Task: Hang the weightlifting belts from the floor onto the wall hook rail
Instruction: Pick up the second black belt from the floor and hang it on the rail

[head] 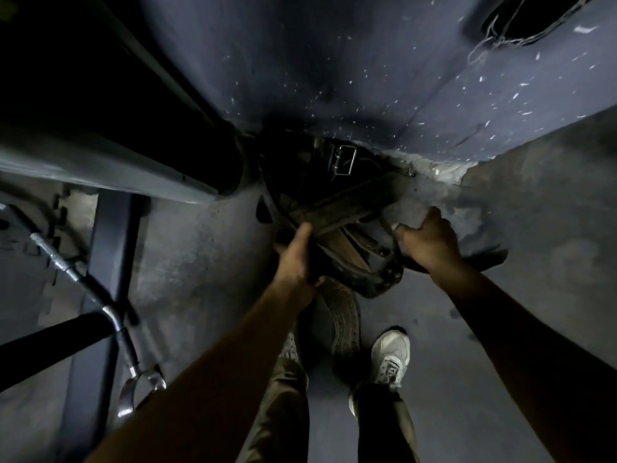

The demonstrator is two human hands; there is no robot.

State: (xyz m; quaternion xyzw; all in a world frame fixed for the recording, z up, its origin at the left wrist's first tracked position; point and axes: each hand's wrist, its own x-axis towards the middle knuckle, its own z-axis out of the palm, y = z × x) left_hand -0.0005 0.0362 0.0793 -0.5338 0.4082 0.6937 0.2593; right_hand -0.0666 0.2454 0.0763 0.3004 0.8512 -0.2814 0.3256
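Note:
A heap of dark, worn weightlifting belts (337,208) lies on the floor at the foot of the wall. One belt's metal buckle (344,160) shows at the back of the heap. My left hand (297,255) grips the left edge of the bundle, fingers curled under it. My right hand (430,242) grips a dark belt end at the right side of the heap. A studded belt loop (384,279) sags between my hands, and another belt (345,315) trails toward my feet. No wall hook rail is in view.
The dark speckled wall (334,78) rises straight ahead. A grey machine frame (100,162) stands on the left, with a cable bar attachment (83,282) lying on the floor beneath it. My shoes (389,359) stand on grey floor (500,329) just behind the heap.

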